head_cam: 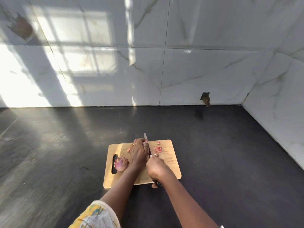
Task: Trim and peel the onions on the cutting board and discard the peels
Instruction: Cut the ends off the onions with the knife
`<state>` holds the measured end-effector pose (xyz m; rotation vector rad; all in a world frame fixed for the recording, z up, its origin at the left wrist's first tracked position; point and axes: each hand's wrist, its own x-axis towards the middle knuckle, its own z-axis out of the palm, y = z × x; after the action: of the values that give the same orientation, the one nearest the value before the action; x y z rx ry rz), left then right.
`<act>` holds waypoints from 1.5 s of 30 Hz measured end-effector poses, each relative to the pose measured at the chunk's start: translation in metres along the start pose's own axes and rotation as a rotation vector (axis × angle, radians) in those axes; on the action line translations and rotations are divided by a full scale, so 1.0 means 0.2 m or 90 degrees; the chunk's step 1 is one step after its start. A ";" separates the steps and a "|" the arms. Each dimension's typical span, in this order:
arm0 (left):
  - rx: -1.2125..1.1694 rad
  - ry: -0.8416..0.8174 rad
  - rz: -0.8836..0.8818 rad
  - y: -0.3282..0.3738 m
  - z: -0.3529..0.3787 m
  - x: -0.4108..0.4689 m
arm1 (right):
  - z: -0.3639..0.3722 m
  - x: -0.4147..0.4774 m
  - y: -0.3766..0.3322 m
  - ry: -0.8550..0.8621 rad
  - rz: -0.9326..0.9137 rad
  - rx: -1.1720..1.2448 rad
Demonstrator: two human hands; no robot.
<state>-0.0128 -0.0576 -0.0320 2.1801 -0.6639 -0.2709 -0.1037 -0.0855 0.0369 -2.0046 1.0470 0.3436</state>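
A wooden cutting board [169, 163] lies on the dark counter. My left hand [139, 153] is closed over an onion at the board's middle, which it hides almost fully. My right hand [156, 167] grips the handle of a knife [146, 142], whose blade runs along the right side of my left hand's fingers and points away from me. A second red onion [121, 163] in its skin rests by the board's handle slot at the left. Pink cut pieces of peel [158, 149] lie on the board to the right of the blade, and a small scrap [128, 149] lies left of my left hand.
The dark counter [222, 153] surrounds the board. A marble-tiled wall [164, 71] rises behind it and another at the right. A small hole with debris [205, 98] sits at the wall's base. Sunlight falls across the left of the counter.
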 end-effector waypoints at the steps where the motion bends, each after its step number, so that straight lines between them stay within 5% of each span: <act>1: 0.005 -0.001 0.000 0.00 0.00 0.00 | 0.00 0.00 -0.01 -0.003 0.007 0.002; 30: -0.046 0.052 -0.142 0.06 0.01 0.07 | 0.10 -0.01 0.07 -0.010 0.058 0.069; 35: -0.018 0.030 -0.115 0.04 0.01 0.05 | 0.09 -0.01 0.06 -0.016 0.056 0.054; 40: 0.084 -0.026 0.025 0.04 0.01 -0.02 | 0.08 0.00 0.07 -0.020 0.057 0.043; 45: 0.009 -0.042 0.037 -0.01 -0.03 -0.09 | 0.07 0.00 0.08 -0.012 0.040 0.034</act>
<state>-0.0250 -0.0428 -0.0313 2.1690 -0.7673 -0.3094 -0.1152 -0.0789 0.0188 -1.9211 1.0986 0.3639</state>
